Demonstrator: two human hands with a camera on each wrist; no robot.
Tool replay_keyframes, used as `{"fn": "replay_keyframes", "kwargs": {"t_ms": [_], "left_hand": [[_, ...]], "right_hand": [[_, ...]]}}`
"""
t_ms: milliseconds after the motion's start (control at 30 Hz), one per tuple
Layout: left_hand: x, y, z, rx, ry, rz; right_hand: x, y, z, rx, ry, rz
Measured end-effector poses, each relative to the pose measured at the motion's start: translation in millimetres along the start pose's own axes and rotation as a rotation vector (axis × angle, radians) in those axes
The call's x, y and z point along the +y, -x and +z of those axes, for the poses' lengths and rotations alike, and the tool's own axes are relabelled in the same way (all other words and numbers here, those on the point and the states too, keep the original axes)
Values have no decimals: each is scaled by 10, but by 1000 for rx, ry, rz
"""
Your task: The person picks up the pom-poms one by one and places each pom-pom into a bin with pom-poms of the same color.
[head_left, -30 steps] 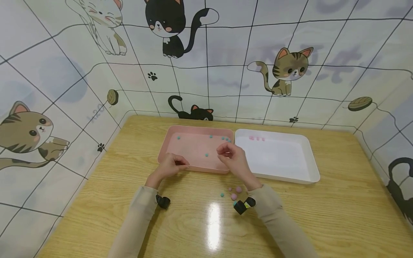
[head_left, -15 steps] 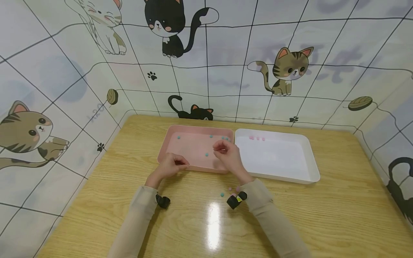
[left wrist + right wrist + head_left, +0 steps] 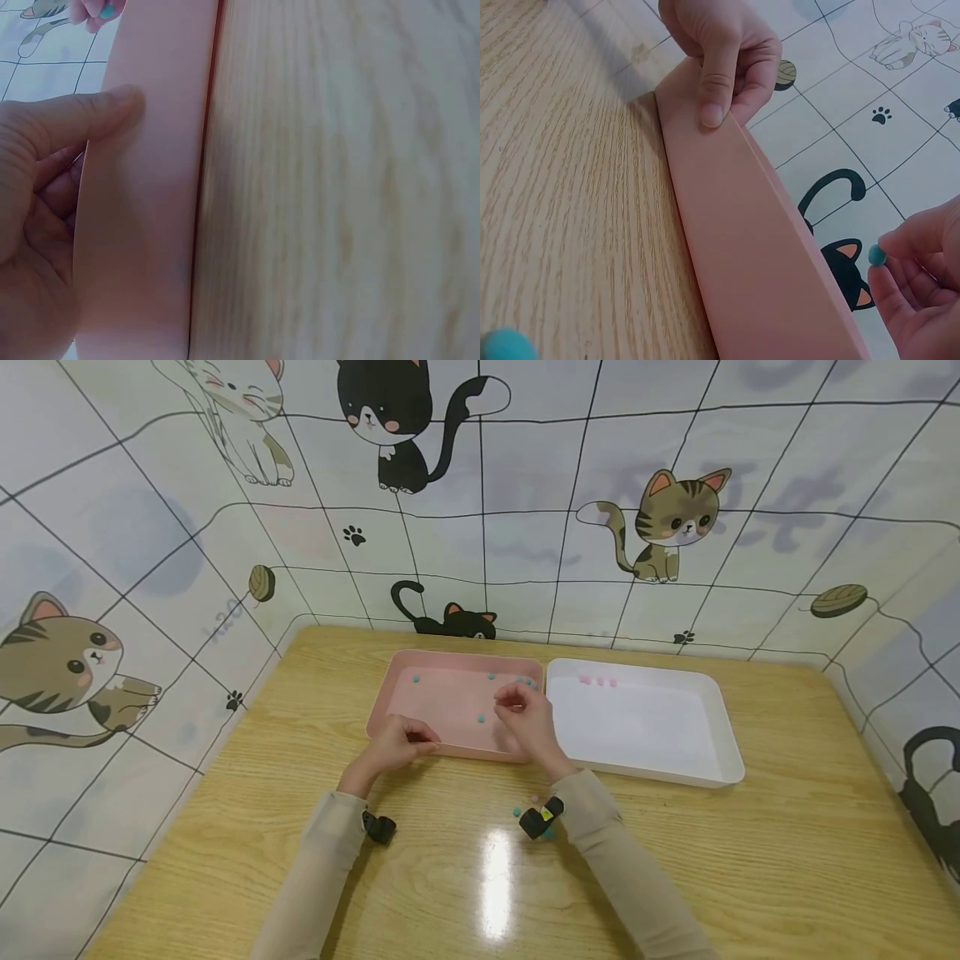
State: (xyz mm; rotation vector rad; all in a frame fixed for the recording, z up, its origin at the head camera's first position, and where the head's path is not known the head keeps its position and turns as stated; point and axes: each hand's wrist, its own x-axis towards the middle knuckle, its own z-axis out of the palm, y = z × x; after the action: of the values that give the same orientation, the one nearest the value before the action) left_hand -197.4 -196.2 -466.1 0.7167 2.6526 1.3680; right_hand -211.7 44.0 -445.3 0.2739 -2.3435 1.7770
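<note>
In the head view my left hand [image 3: 393,745] grips the near wall of a shallow pink tray [image 3: 450,697], thumb outside and fingers curled over the rim. My right hand [image 3: 528,718] is held over the right part of that tray. Between its thumb and fingertip it pinches a small teal ball [image 3: 877,255], plain in the right wrist view. Several similar balls lie in the tray, one teal ball [image 3: 481,718] near its middle and another teal ball [image 3: 416,678] at the far left. A few more at the far right corner are partly hidden by the right hand.
A white tray [image 3: 637,727] stands against the pink one's right side, with several small pink balls [image 3: 600,682] near its back. On the wooden table [image 3: 420,877] in front lie loose balls, among them a teal one [image 3: 517,812]; the right wrist's camera covers some. A cat-patterned wall covering rises behind.
My right hand has shifted a little left, further over the pink tray, and its wrist now covers some loose balls on the table. My left hand has kept its place on the rim.
</note>
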Motion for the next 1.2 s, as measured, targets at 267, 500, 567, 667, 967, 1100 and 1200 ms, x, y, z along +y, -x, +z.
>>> {"fn": "replay_keyframes", "kwargs": {"t_ms": [267, 500, 567, 667, 967, 1100, 1200], "left_hand": [[-3, 4, 2, -1, 20, 2], [-2, 2, 6, -6, 23, 3], [-3, 2, 7, -6, 22, 1], [-1, 3, 7, -3, 22, 0], [-6, 1, 0, -3, 27, 4], [-5, 4, -5, -3, 31, 10], [-5, 7, -7, -5, 36, 5]], "right_hand": [[64, -50, 21, 32, -13, 47], [63, -21, -5, 27, -17, 63], [60, -9, -17, 23, -29, 64], [34, 9, -36, 7, -40, 71], [-365, 206, -183, -55, -85, 23], [-254, 251, -209, -73, -83, 36], [-129, 274, -226, -96, -74, 42]]}}
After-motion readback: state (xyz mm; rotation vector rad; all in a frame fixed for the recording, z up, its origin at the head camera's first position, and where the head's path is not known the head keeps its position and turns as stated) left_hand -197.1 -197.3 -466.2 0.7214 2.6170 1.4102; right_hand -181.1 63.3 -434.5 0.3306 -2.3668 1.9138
